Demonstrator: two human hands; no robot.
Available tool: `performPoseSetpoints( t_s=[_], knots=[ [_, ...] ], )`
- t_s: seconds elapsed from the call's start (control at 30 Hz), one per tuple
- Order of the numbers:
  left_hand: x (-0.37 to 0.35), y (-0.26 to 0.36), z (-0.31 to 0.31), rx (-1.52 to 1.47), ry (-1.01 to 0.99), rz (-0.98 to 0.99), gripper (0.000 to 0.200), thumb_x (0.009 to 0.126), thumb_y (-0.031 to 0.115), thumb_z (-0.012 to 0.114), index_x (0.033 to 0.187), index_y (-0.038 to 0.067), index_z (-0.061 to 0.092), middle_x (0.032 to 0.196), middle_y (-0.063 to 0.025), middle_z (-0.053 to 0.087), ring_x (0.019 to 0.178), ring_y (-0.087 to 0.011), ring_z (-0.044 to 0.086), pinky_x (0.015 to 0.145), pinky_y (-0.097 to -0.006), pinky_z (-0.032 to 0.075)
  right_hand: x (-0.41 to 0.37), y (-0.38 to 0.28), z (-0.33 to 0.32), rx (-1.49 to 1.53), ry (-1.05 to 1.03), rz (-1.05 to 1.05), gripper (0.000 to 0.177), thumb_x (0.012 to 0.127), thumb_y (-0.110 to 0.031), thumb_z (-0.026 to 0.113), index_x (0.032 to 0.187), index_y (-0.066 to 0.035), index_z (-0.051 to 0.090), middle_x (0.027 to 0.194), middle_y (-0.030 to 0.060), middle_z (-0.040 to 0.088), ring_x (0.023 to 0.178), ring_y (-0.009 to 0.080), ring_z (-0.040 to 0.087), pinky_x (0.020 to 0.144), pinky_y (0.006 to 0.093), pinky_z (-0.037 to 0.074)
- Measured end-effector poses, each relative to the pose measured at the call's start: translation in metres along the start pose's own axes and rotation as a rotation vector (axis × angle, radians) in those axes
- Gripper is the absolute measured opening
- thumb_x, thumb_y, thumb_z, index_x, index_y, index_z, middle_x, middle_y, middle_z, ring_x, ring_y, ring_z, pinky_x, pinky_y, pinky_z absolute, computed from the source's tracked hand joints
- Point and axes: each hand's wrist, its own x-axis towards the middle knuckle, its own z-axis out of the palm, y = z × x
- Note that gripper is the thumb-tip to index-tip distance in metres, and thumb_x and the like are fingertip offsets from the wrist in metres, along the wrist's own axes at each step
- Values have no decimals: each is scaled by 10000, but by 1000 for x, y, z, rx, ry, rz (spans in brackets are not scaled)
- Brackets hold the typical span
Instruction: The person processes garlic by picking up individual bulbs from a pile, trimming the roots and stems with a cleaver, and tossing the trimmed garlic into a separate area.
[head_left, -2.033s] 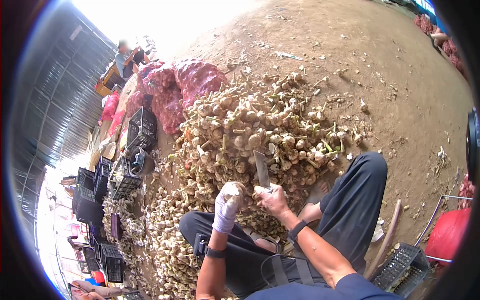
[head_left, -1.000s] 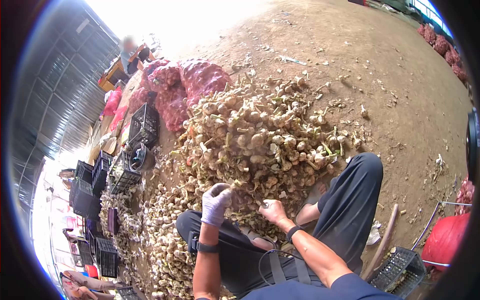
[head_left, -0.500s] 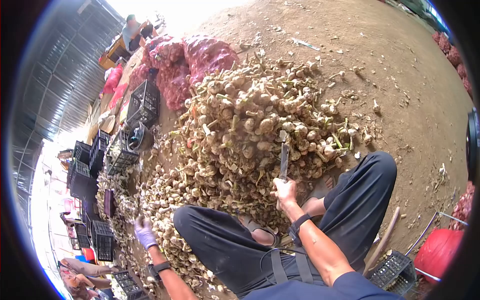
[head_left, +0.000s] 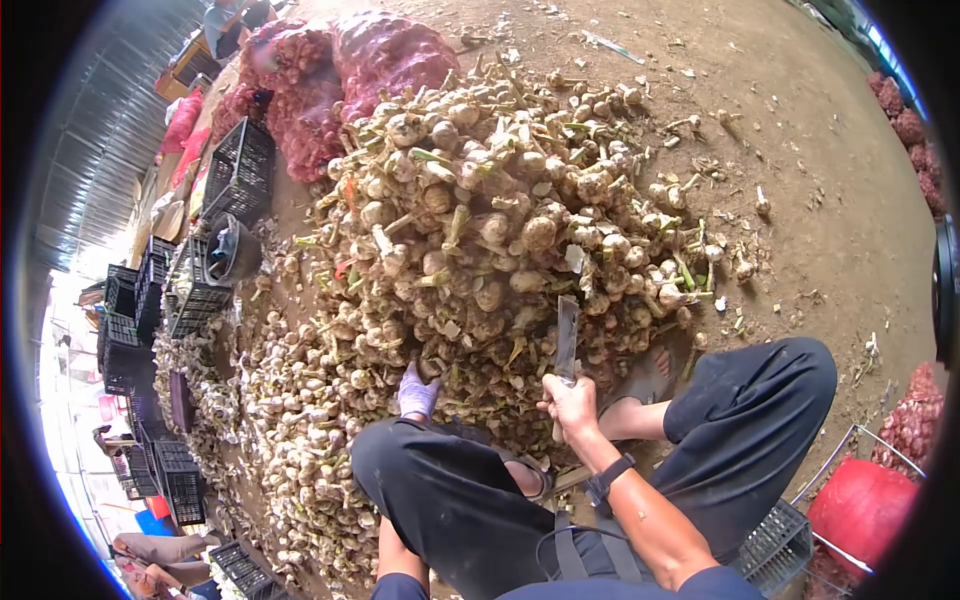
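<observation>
In my right hand (head_left: 570, 404) is a knife (head_left: 567, 338), its broad blade pointing up and away from me over the heap. The fingers are wrapped round the handle. My left hand (head_left: 416, 394), in a pale purple glove, is at the near edge of the garlic heap (head_left: 490, 230), just beyond my left knee. Its thumb and fingers are around a garlic bulb (head_left: 429, 371), partly hidden among the others. The bulbs are dry and brownish, many with stalks. More trimmed-looking garlic bulbs (head_left: 300, 400) spread over the ground to the left.
Pink mesh sacks (head_left: 390, 60) stand behind the heap. Black crates (head_left: 240, 172) and a dark bucket (head_left: 233, 248) line the left side. A red round seat (head_left: 862, 515) and a crate (head_left: 775, 545) are at lower right. Other people sit at upper left and lower left.
My left hand has moved right, from above the loose bulbs at left to the heap's near edge, and closed around a bulb. The right hand still grips the knife. The view has shifted slightly.
</observation>
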Motion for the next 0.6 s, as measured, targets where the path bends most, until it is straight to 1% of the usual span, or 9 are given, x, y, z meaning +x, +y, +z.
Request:
performPoseSetpoints(
  t_s=[0.03,0.13,0.2,0.27,0.3,0.33,0.37,0.5,0.6],
  knots=[
    [12,-10,18,-37,-10,-44,809,790,324,762,1447,-12,429,1288,-269,622,1194,-421,594,1016,-445,472,3,3,-1,12,19,1,305,891,-160,678,620,-75,567,552,-26,524,420,77,471,520,300,550],
    [12,4,14,-313,3,-198,778,779,246,750,1444,-12,439,1240,-251,660,1132,-394,646,975,-417,501,7,7,-4,-1,37,20,288,905,-172,700,659,-61,600,569,-28,536,439,79,489,506,291,542],
    [8,3,8,-294,7,-186,726,781,213,728,1421,-23,478,1236,-242,669,1141,-357,654,968,-392,502,6,4,-4,-33,19,6,292,932,-186,679,678,-55,619,561,-7,562,418,81,495,545,309,575],
    [11,-10,13,-382,-10,-208,683,762,239,735,1371,0,537,1154,-232,702,1092,-347,678,936,-396,518,4,0,-2,-25,7,0,303,926,-191,688,664,-57,618,560,-5,564,420,83,503,550,309,578],
    [18,-32,32,-390,-5,-215,657,748,230,728,1348,11,574,1174,-231,700,1101,-329,680,943,-391,515,3,1,-1,-31,2,-9,300,923,-185,687,663,-53,618,563,-3,566,420,83,502,550,307,578],
    [20,-44,42,-469,-39,-217,548,778,153,688,1303,20,601,1100,-210,711,1003,-342,690,890,-391,534,3,1,0,-35,-4,-18,296,919,-179,687,662,-49,618,566,-1,569,421,82,502,551,306,578],
    [15,-45,39,-552,-64,-232,525,787,142,678,1293,25,600,1090,-199,704,986,-335,682,873,-387,533,1,-4,2,-25,-11,-24,294,916,-173,687,660,-45,617,570,2,572,421,83,503,548,303,576],
    [-10,-48,-10,-1046,-112,-287,438,822,100,639,1254,45,596,1050,-155,676,919,-304,648,804,-372,528,-11,-13,2,22,-29,-50,278,906,-154,687,667,-29,617,584,9,584,423,83,508,537,290,571],
    [-14,-35,-66,-1254,-75,-187,377,848,69,609,1224,60,593,1020,-121,655,868,-281,623,752,-361,525,-14,-17,2,52,-41,-73,226,902,-130,682,713,-17,635,618,19,605,433,91,525,520,280,563]
  ],
)
